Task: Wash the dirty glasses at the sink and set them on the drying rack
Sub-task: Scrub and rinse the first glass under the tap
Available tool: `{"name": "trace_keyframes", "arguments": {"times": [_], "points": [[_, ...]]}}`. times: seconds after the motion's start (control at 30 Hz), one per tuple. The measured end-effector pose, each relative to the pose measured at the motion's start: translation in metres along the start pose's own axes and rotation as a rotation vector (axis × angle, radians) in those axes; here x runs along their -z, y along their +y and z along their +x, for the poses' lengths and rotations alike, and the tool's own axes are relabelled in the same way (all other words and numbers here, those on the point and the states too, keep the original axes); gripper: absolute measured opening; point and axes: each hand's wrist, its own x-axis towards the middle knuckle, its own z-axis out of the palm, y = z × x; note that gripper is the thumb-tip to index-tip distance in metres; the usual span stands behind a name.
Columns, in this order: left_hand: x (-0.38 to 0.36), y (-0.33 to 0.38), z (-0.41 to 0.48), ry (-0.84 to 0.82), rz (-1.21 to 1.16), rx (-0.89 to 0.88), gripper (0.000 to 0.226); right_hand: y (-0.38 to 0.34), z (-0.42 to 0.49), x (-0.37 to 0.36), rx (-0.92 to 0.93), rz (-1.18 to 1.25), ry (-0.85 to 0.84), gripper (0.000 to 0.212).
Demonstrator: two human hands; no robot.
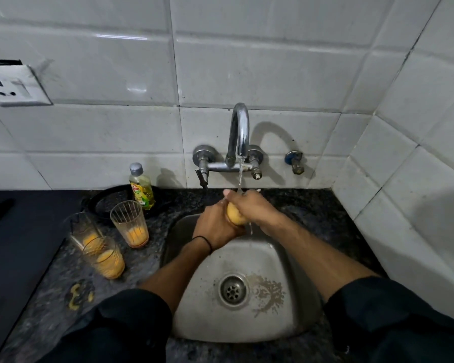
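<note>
Glass washed under running tap.
Left of centre, three dirty glasses (129, 223) stood on the counter (50, 279) beside a soap bottle (141, 186); at centre the left hand (215, 226) and right hand (252, 208) wrapped one glass (235, 214) over the sink (247, 258).

The only lettering is on the dish soap bottle (142, 188) by the wall. Its red and yellow label is too small and blurred to read.
</note>
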Motion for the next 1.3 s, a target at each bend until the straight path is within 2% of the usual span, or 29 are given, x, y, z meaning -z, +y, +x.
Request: {"name": "trace_keyframes", "arguments": {"times": [0.07,0.1,0.17,0.2,0.23,0.27,0.33,0.4,0.43,0.5,0.6,0.67,0.73,0.8,0.83,0.9,0.97,1.03,1.1,1.17,1.23,1.27,1.3], "points": [[-0.006,0.003,-0.001,-0.032,-0.189,0.014,0.047,-0.003,0.003,-0.003,0.018,-0.09,0.109,0.043],[-0.002,0.002,-0.001,-0.124,-0.35,0.039,0.039,-0.005,0.001,0.0,0.068,-0.143,0.061,0.041],[0.012,-0.005,-0.001,-0.434,-0.614,0.082,0.025,-0.004,-0.007,0.016,0.143,-0.134,-0.153,0.041],[0.018,-0.01,0.0,-0.55,-0.723,0.112,0.027,-0.004,-0.013,0.023,0.173,-0.112,-0.269,0.038],[0.024,-0.014,0.001,-0.58,-0.744,0.14,0.028,-0.003,-0.018,0.028,0.207,-0.114,-0.358,0.033],[0.025,-0.016,0.004,-0.545,-0.745,0.147,0.028,-0.003,-0.021,0.029,0.234,-0.107,-0.392,0.026],[0.02,-0.012,0.009,-0.328,-0.476,0.084,0.028,0.0,-0.014,0.022,0.218,-0.031,-0.285,0.021],[0.007,-0.003,0.01,-0.127,-0.084,-0.037,0.036,-0.005,-0.004,0.011,0.036,0.055,-0.134,0.034],[0.002,0.001,0.007,-0.062,-0.012,-0.058,0.039,-0.007,-0.002,0.007,-0.045,0.083,-0.101,0.037],[-0.003,0.001,0.004,-0.038,-0.129,-0.068,0.047,-0.007,0.001,0.008,-0.018,0.105,-0.149,0.034],[0.012,-0.015,0.007,-0.241,-0.471,-0.034,0.045,0.003,-0.003,0.024,0.19,-0.018,-0.356,0.022],[0.023,-0.018,0.007,-0.318,-0.488,0.019,0.035,0.014,-0.002,0.029,0.238,0.008,-0.44,0.017],[0.023,-0.016,0.009,-0.2,-0.339,-0.036,0.04,0.016,0.002,0.024,0.15,0.155,-0.37,0.021],[0.014,-0.014,0.009,-0.098,-0.213,-0.105,0.056,0.012,0.007,0.012,-0.031,0.243,-0.195,0.046],[0.009,-0.012,0.006,-0.091,-0.24,-0.12,0.058,0.009,0.007,0.008,-0.079,0.254,-0.106,0.05],[0.0,-0.014,0.003,-0.126,-0.431,-0.099,0.053,0.006,0.004,0.007,-0.01,0.179,-0.04,0.044],[0.005,-0.018,0.001,-0.225,-0.64,-0.012,0.045,0.009,0.0,0.014,0.129,0.133,-0.124,0.042],[0.017,-0.023,-0.001,-0.433,-0.79,0.099,0.036,0.018,-0.002,0.022,0.216,0.095,-0.275,0.034],[0.024,-0.025,0.0,-0.551,-0.791,0.152,0.034,0.024,-0.001,0.023,0.201,0.103,-0.361,0.029],[0.021,-0.019,0.002,-0.401,-0.537,0.074,0.041,0.026,0.002,0.014,0.09,0.22,-0.274,0.035],[0.01,-0.014,0.004,-0.194,-0.255,-0.08,0.054,0.024,0.007,0.0,-0.093,0.328,-0.05,0.038],[0.005,-0.011,0.002,-0.154,-0.246,-0.12,0.058,0.025,0.009,-0.006,-0.136,0.368,0.056,0.037],[0.0,-0.009,-0.001,-0.145,-0.335,-0.13,0.057,0.026,0.01,-0.009,-0.126,0.398,0.128,0.035]]}}
